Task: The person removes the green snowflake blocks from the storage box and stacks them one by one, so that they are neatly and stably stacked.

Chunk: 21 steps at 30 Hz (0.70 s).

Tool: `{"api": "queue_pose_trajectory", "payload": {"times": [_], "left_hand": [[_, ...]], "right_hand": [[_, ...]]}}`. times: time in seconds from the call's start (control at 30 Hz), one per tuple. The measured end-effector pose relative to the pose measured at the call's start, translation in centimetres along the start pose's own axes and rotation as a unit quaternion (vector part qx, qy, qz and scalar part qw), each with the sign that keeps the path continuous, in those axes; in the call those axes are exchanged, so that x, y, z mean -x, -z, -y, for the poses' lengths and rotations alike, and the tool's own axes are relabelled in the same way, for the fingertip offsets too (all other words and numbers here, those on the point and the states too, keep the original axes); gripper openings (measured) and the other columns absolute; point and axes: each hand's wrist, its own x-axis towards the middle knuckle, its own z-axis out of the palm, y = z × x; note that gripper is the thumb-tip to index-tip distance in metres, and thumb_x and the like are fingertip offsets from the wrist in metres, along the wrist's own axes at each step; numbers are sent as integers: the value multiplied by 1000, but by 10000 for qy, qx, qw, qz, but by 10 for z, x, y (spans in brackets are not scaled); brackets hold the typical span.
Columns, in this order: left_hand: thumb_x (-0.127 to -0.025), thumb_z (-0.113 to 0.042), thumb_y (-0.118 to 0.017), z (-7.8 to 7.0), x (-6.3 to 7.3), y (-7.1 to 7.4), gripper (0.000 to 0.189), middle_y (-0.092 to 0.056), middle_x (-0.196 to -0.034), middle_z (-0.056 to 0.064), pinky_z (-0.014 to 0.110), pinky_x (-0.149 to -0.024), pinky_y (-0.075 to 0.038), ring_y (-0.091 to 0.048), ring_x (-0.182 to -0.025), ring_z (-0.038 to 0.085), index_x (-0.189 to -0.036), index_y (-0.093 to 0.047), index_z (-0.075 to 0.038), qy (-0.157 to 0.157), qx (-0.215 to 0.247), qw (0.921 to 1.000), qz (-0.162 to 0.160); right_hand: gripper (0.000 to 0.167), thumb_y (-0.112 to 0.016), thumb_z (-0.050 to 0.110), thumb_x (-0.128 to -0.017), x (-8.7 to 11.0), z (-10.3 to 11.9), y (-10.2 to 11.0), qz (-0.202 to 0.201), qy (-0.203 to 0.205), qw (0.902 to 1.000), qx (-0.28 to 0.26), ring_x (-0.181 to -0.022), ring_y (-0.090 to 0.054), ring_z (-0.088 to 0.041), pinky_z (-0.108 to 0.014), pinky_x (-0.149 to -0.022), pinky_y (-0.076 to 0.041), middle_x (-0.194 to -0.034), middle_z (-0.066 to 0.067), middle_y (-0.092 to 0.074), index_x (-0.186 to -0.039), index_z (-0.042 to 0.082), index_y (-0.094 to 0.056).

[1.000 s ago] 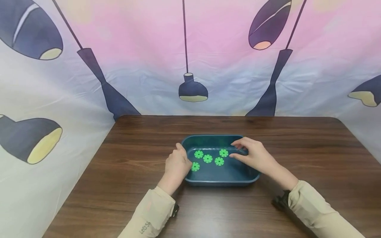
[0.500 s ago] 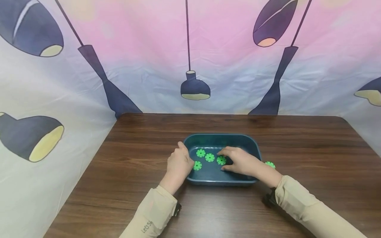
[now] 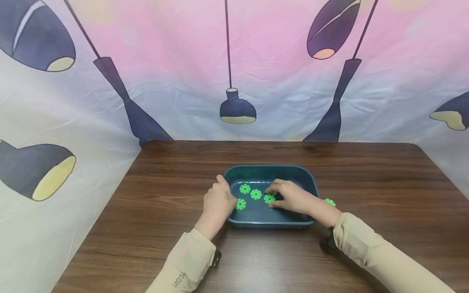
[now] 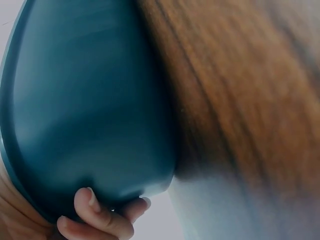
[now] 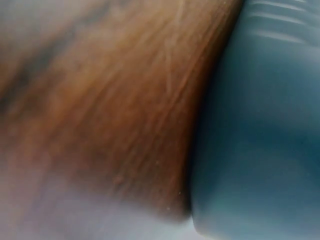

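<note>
In the head view, a dark teal rectangular tray sits on the table. My left hand grips its left rim, and the left wrist view shows curled fingers against the tray's outer wall. Reaching inside over the right rim, my right hand has its thumb and fingertips at opposite edges of a green notched plastic disc, pinching it. Left of it in the tray lie a second notched disc, a third disc and one more disc near my left hand. The right wrist view misses the fingers.
Another green notched disc lies outside the tray to the right, partly hidden behind my right forearm. A brown wooden table bears everything. Behind it hangs a pastel cloth printed with lamps.
My right hand has moved left and down inside the tray to another disc, closing its fingertips on it. One disc has left the tray and lies outside right. My left hand stays put.
</note>
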Motion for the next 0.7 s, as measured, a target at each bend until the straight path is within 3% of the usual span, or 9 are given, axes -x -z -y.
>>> {"api": "queue_pose_trajectory", "payload": {"times": [0.3, 0.7], "left_hand": [[-73, -7, -67, 2, -1, -1, 52, -61, -67, 18, 39, -53, -50, -60, -55, 25, -116, -42, 9, -19, -63, 9999, -105], [-73, -8, -67, 0, -1, -1, 52, -63, -71, 21, 41, -54, -50, -63, -59, 28, -115, -42, 9, -46, -106, 9999, -74]], "right_hand": [[29, -71, 21, -82, -3, 2, -1, 108, -144, 9998, 23, -92, -62, -18, -29, -75, -50, -100, -2, -59, -107, 8, -67], [33, -73, 22, -80, -1, 5, 1, 172, -488, 9986, -106, -92, -60, -19, -32, -78, -49, -99, -3, -60, -107, 7, -64]]}}
